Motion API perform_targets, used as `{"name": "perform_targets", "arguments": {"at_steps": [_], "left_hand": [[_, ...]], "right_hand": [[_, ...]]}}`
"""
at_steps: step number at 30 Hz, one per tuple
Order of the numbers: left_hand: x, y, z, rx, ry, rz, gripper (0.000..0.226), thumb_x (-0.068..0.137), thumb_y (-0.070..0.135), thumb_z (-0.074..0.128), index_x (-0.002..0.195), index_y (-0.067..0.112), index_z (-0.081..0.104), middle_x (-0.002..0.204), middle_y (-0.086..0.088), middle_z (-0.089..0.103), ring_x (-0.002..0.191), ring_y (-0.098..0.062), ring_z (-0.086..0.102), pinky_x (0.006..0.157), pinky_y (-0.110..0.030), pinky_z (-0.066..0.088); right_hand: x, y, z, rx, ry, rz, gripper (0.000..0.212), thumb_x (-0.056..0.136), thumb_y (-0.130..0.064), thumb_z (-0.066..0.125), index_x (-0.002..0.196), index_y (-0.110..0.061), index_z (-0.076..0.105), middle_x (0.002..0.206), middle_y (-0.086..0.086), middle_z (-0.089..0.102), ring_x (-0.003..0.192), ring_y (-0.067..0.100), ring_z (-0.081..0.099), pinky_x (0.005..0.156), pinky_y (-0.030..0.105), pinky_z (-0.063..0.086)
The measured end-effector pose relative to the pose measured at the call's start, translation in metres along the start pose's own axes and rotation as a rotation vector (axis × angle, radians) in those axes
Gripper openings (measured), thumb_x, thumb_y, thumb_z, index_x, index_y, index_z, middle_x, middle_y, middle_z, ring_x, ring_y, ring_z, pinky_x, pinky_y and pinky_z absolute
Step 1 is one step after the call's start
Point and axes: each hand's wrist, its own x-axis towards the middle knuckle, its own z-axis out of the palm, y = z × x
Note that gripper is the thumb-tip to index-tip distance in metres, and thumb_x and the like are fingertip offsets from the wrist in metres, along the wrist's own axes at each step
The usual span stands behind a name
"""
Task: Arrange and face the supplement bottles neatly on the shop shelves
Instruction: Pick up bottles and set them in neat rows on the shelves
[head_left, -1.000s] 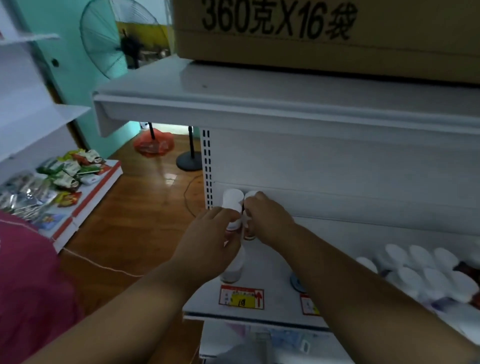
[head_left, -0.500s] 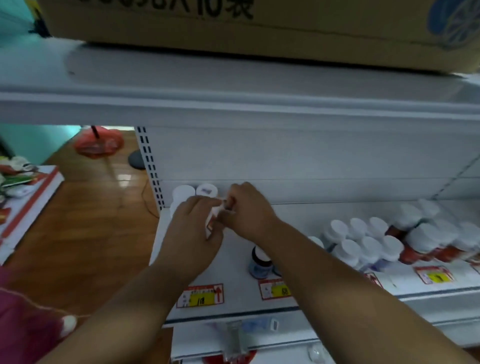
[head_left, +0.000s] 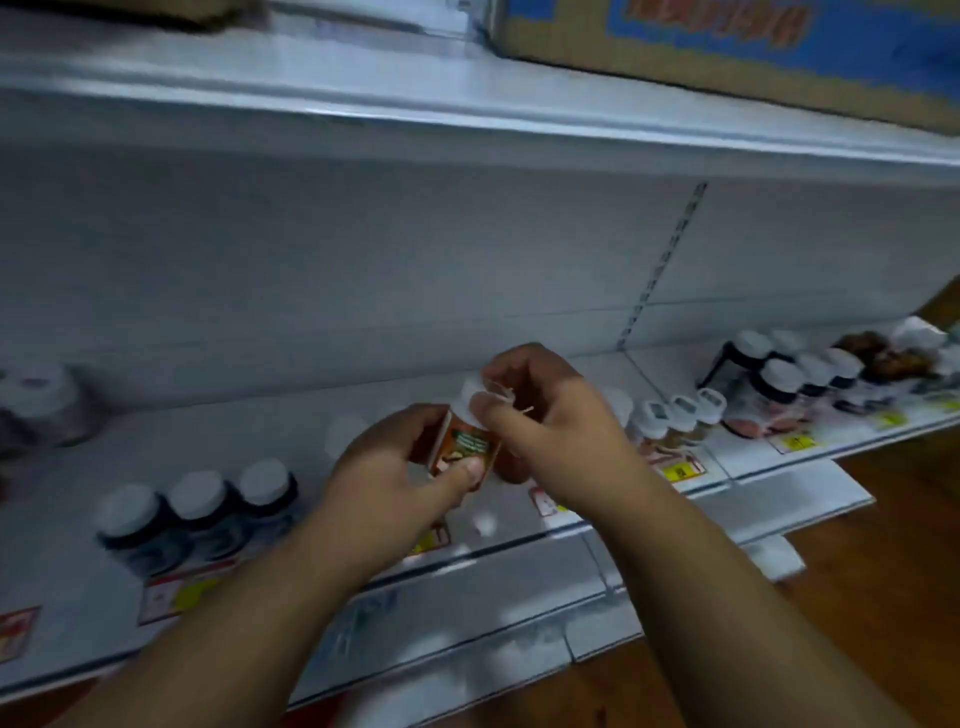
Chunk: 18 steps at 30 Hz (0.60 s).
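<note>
A small supplement bottle (head_left: 465, 441) with an orange-brown label and a white cap is held above the white shelf (head_left: 234, 447), near its middle. My left hand (head_left: 389, 473) grips the bottle's body, thumb across the label. My right hand (head_left: 540, 426) pinches the white cap from above. Three dark bottles with white caps (head_left: 200, 512) stand in a row at the shelf's front left. Several white-capped bottles (head_left: 675, 415) stand just right of my hands, and more dark ones (head_left: 789, 379) further right.
A shelf above (head_left: 467, 109) carries a cardboard box (head_left: 727, 47). Price tags (head_left: 680, 470) line the shelf's front edge. A large jar (head_left: 41, 410) sits at the far left. Lower shelves (head_left: 467, 623) jut out below. Wooden floor (head_left: 883, 571) shows at the right.
The view has swung right along the shelf. My hands, which were at bottles near the shelf's left end, now hold one orange-labelled bottle lifted above the shelf's middle.
</note>
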Motion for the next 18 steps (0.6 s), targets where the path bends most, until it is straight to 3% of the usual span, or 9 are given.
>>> {"name": "perform_targets", "arguments": {"at_steps": [3, 5, 8, 11, 15, 18], "left_hand": [[0.017, 0.018, 0.042, -0.038, -0.043, 0.016, 0.036, 0.08, 0.047, 0.068, 0.114, 0.046, 0.055, 0.105, 0.022, 0.063, 0.094, 0.007, 0.059, 0.081, -0.019, 0.048], [0.027, 0.022, 0.065, -0.043, -0.051, 0.045, 0.043, 0.079, 0.05, 0.063, 0.12, 0.043, 0.054, 0.111, 0.021, 0.06, 0.098, 0.008, 0.057, 0.083, -0.012, 0.045], [0.046, 0.031, 0.097, -0.046, -0.079, 0.081, 0.042, 0.077, 0.048, 0.06, 0.118, 0.04, 0.055, 0.108, 0.021, 0.057, 0.098, 0.011, 0.053, 0.077, 0.0, 0.038], [0.06, 0.047, 0.132, -0.015, -0.11, 0.13, 0.036, 0.078, 0.042, 0.06, 0.114, 0.038, 0.056, 0.104, 0.015, 0.057, 0.095, 0.003, 0.054, 0.08, -0.011, 0.043], [0.074, 0.065, 0.173, 0.194, -0.22, 0.267, 0.037, 0.085, 0.04, 0.059, 0.12, 0.027, 0.057, 0.104, 0.014, 0.051, 0.095, -0.003, 0.047, 0.083, -0.022, 0.042], [0.088, 0.073, 0.21, 0.391, -0.222, 0.293, 0.04, 0.087, 0.037, 0.057, 0.124, 0.023, 0.056, 0.118, 0.004, 0.056, 0.107, -0.013, 0.049, 0.091, -0.027, 0.041]], "right_hand": [[-0.007, 0.014, -0.048, -0.032, 0.045, 0.017, 0.018, 0.08, -0.033, 0.07, 0.096, -0.033, 0.06, 0.078, -0.011, 0.065, 0.066, 0.012, 0.065, 0.058, 0.034, 0.057], [-0.009, 0.023, -0.077, -0.051, 0.113, 0.021, 0.018, 0.078, -0.035, 0.069, 0.094, -0.035, 0.06, 0.081, -0.013, 0.066, 0.07, 0.009, 0.065, 0.062, 0.033, 0.058], [-0.013, 0.041, -0.125, -0.091, 0.344, 0.03, 0.014, 0.082, -0.026, 0.071, 0.092, -0.03, 0.062, 0.083, -0.011, 0.066, 0.074, 0.008, 0.065, 0.066, 0.033, 0.057], [-0.006, 0.056, -0.175, -0.219, 0.481, 0.038, 0.013, 0.081, -0.028, 0.07, 0.091, -0.031, 0.062, 0.084, -0.015, 0.066, 0.075, 0.002, 0.063, 0.068, 0.029, 0.055], [0.03, 0.083, -0.218, -0.376, 0.438, -0.012, 0.016, 0.079, -0.024, 0.073, 0.086, -0.029, 0.059, 0.075, -0.012, 0.063, 0.068, -0.001, 0.059, 0.057, 0.014, 0.045], [0.071, 0.115, -0.229, -0.466, 0.248, -0.087, 0.016, 0.081, -0.023, 0.072, 0.089, -0.02, 0.059, 0.085, -0.005, 0.061, 0.074, 0.009, 0.057, 0.064, 0.024, 0.046]]}}
